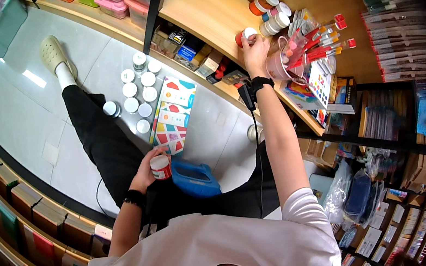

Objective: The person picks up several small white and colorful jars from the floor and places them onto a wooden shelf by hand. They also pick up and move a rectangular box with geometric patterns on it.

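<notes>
My left hand (146,169) holds a red paint jar with a white lid (160,168) above my lap. My right hand (256,54) reaches to the wooden shelf, its fingers on another red jar with a white lid (245,37). Behind that jar stand an orange jar (263,3), a jar with a blue and pink body (276,12) and pale jars (274,24). A pink bucket of red-handled paintbrushes (278,66) is right beside my right wrist. On the floor ahead, several white-lidded jars (129,90) are grouped next to patterned boxes (174,114).
A blue plastic object (195,179) lies between my legs. Boxes fill the lower shelf (202,58). Packaged brushes (404,42) hang on the right. Book-filled shelves (29,205) curve along the left. A cable (259,159) hangs from my right wrist. A teal bin (2,34) stands far left.
</notes>
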Tool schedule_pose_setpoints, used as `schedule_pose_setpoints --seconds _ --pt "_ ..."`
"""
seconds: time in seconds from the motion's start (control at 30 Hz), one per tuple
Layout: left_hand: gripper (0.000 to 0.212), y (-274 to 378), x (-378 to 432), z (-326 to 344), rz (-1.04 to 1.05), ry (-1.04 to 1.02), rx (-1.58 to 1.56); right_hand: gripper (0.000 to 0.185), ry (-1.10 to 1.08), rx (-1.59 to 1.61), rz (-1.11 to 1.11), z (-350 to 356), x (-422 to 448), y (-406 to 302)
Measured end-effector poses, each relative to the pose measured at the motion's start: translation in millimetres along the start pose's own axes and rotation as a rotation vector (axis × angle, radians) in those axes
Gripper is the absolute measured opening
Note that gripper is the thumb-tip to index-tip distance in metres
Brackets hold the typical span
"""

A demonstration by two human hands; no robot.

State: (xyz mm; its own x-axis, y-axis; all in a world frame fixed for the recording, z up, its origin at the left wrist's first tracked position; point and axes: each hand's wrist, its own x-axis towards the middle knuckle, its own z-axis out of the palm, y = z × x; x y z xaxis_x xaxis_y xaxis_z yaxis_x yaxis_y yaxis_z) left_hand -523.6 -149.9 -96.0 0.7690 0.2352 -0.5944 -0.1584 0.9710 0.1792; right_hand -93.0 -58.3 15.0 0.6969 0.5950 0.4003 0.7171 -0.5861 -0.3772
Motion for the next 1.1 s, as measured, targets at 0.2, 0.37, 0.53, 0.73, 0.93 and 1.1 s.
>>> schedule_pose_setpoints --seconds 0.2,0.37,0.53,0.73,0.93,1.1 --pt "0.03 2 10 3 -0.01 -0.018 -0.118 0.015 0.051 0.059 -0.083 21 42 26" --pt "0.029 4 13 6 -0.005 0.028 -0.074 0.031 -0.003 0.117 -0.183 38 63 50" --pt "0.033 6 10 6 0.018 0.032 -0.032 0.04 -0.163 0.262 -0.348 44 14 24" --pt "0.048 3 13 10 -0.04 0.104 0.104 0.044 -1.149 0.575 -0.401 -27 -196 -76" --pt "0.07 -3 11 11 -0.088 0.071 0.082 0.051 -1.431 0.573 -0.397 -52 -292 -92" --pt "0.074 9 10 22 -0.048 -0.112 -0.148 0.057 -1.314 0.67 -0.276 -50 -251 -76"
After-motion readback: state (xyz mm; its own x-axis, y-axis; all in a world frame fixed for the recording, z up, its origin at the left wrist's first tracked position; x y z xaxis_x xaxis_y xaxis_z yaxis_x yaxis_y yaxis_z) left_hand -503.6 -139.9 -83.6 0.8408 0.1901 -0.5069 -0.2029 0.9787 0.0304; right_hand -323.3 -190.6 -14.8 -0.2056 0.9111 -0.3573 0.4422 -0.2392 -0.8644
